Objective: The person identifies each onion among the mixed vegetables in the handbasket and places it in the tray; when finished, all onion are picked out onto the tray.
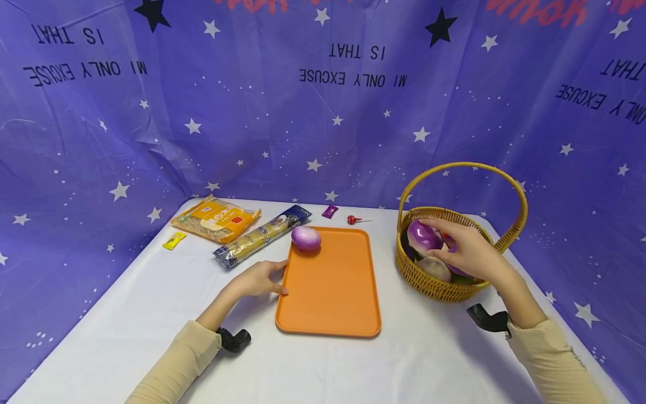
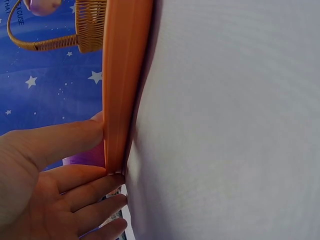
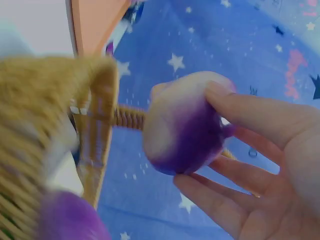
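Note:
In the head view my right hand [image 1: 466,249] is over the basket and holds a purple-and-white turnip [image 1: 423,235] between thumb and fingers. The right wrist view shows that turnip [image 3: 187,122] beside the basket's rim. More turnips lie in the wicker basket [image 1: 429,286], one pale [image 1: 435,269] and others purple, partly hidden by my hand. My left hand [image 1: 259,279] touches the left rim of the orange tray [image 1: 328,292], with thumb and fingers spaced along the edge. A purple turnip [image 1: 305,239] sits in the tray's far left corner.
Left of the tray lie a long pasta pack [image 1: 262,235], an orange-and-clear food bag [image 1: 217,219] and a small yellow wrapper [image 1: 174,241]. Behind the tray are a purple candy [image 1: 330,211] and a red lollipop [image 1: 353,220]. The basket's tall handle [image 1: 464,164] arches above it.

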### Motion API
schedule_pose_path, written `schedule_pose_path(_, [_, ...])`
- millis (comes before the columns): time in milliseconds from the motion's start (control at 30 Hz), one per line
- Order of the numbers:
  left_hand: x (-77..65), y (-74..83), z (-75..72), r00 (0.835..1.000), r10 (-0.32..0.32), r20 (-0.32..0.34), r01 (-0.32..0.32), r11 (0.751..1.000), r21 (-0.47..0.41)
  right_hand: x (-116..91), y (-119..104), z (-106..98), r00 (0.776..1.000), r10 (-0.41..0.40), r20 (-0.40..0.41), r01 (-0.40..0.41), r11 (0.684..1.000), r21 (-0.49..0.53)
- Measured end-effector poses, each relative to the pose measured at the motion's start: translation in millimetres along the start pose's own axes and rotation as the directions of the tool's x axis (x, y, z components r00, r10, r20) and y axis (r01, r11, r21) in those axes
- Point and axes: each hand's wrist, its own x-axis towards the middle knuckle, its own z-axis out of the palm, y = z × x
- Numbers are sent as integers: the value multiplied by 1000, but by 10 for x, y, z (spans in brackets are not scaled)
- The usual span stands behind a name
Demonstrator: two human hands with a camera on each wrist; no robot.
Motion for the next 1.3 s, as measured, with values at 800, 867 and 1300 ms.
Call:
schedule_pose_path(800, [-5, 4, -5, 1000, 5, -3, -5, 1000, 4, 234, -473, 972, 999, -3, -39, 18, 921, 388])
schedule_pose_path(867, [-6, 4, -4, 1000, 4, -4, -4, 1000, 3, 300, -483, 1040, 1000, 6, -30, 7, 915, 404])
schedule_pose_path(1300, [-17, 24, -6, 1000, 9, -2, -9, 1000, 1, 761, -441, 1348, 997, 17, 75, -42, 937, 346])
